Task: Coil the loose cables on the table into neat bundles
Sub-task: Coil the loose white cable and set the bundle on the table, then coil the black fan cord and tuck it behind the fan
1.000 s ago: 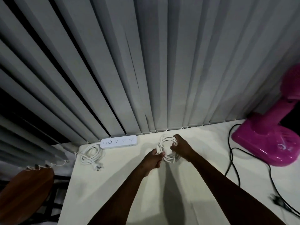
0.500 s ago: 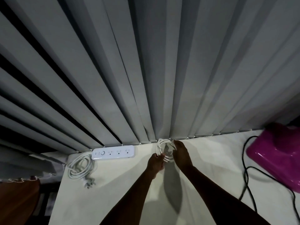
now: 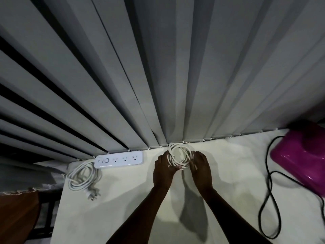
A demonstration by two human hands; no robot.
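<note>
A thin white cable (image 3: 179, 155) is wound into a small round coil near the far edge of the white table (image 3: 123, 199). My left hand (image 3: 164, 170) grips the coil's left and lower side with curled fingers. Against the coil's right side lies my right hand (image 3: 201, 169), its fingers fairly straight. A white power strip (image 3: 119, 159) lies to the left, its thick white cord (image 3: 82, 176) coiled beside it with the plug at the near end. A loose black cable (image 3: 270, 187) snakes over the table's right side.
A magenta appliance base (image 3: 299, 155) stands at the right, with the black cable leading from it. Grey vertical blinds (image 3: 158, 76) hang right behind the table's far edge. At the lower left there is a brown wooden surface (image 3: 17, 213) beyond the table's left edge.
The view has tilted and shifted a little. Both hands stay on the white coil near the blinds; the right hand's fingers have spread along the coil's right side.
</note>
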